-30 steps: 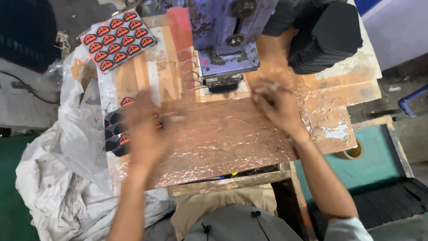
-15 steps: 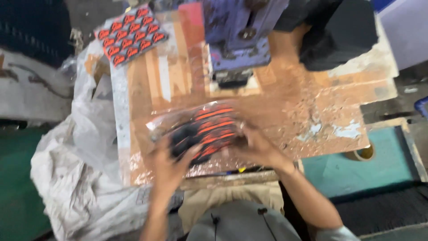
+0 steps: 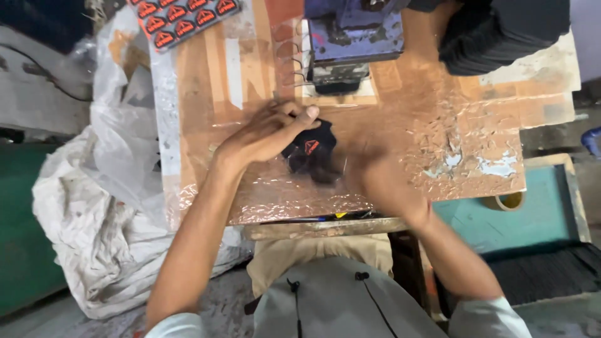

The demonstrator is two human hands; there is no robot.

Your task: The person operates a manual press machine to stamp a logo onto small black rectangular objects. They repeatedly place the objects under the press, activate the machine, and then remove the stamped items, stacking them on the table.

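My left hand (image 3: 266, 133) rests on a small stack of black pieces (image 3: 311, 152) with orange emblems, thumb and fingers pinched on its left side. The stack lies near the middle of a worn brown table (image 3: 438, 131) covered in crinkled film. My right hand (image 3: 379, 178) is blurred with motion just right of the stack, at its edge; whether it grips the stack is unclear. A blue press machine (image 3: 350, 37) stands at the table's far edge, just behind the stack.
A sheet of orange-and-black emblem pieces (image 3: 178, 19) lies at the far left corner. A pile of black material (image 3: 501, 31) sits far right. A crumpled white sack (image 3: 100, 206) hangs left of the table. A tape roll (image 3: 508, 201) lies on a teal surface at right.
The pieces, spread in clear film between both hands before, are now gathered into a compact stack. My left hand has moved up onto it and my right hand has shifted right.
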